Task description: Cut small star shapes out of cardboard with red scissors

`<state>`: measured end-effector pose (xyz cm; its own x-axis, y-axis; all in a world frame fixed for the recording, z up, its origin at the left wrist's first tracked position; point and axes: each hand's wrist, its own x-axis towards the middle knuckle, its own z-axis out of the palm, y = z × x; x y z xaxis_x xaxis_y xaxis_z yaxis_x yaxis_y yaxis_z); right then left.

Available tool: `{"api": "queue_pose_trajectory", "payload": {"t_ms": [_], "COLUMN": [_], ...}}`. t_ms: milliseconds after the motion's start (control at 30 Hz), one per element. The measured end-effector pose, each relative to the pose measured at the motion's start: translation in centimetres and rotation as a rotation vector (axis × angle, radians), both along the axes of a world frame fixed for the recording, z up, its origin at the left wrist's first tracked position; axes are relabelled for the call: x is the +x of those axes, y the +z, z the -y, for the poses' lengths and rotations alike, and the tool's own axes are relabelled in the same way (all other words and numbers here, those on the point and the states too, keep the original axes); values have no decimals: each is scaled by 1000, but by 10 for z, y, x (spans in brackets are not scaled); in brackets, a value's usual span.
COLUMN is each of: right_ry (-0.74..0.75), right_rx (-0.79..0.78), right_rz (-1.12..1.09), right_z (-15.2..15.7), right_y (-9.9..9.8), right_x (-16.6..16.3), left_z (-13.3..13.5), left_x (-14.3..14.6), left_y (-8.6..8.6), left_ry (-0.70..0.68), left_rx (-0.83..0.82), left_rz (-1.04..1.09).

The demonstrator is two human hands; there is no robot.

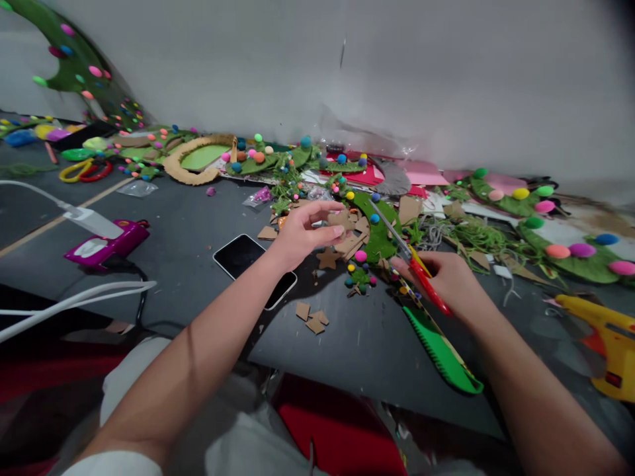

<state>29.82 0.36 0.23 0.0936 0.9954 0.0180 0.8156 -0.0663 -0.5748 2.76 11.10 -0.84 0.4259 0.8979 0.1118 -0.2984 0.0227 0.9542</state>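
My left hand (pixel 308 228) pinches a small brown cardboard piece (pixel 339 223) between thumb and fingers, above a heap of cardboard scraps. In my right hand (pixel 449 277) is a pair of scissors (pixel 407 251) with red and yellow handles, the blades pointing up and left. A cardboard star (pixel 327 258) lies on the table just below my left hand. Beside it sits a small green felt star with pompoms (pixel 360 277). Under my right hand lies a green utility knife (pixel 439 350). A phone (pixel 238 254) rests partly hidden beneath my left forearm.
Cardboard offcuts (pixel 312 318) lie near the table's front edge. A yellow glue gun (pixel 602 340) is at the far right, a magenta device with a white plug (pixel 106 244) at the left. Green felt shapes with pompoms (pixel 570 251) and tangled green string (pixel 481 235) line the wall side.
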Motion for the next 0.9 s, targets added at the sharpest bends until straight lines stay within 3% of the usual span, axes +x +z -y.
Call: {"api": "queue_pose_trajectory", "payload": {"t_ms": [200, 400, 900], "right_ry": [66, 102, 88], "right_rx": [-77, -48, -102], "right_rz": [-11, 41, 81], "right_z": [0, -2, -1], "right_y": [0, -6, -6], "right_x": [-4, 1, 0], "left_z": [-2, -6, -8], "left_x": [1, 2, 2], "left_y": [-2, -4, -6], "left_ry": [49, 102, 141], "left_rx": [36, 134, 181], "left_rz": [0, -21, -22]}}
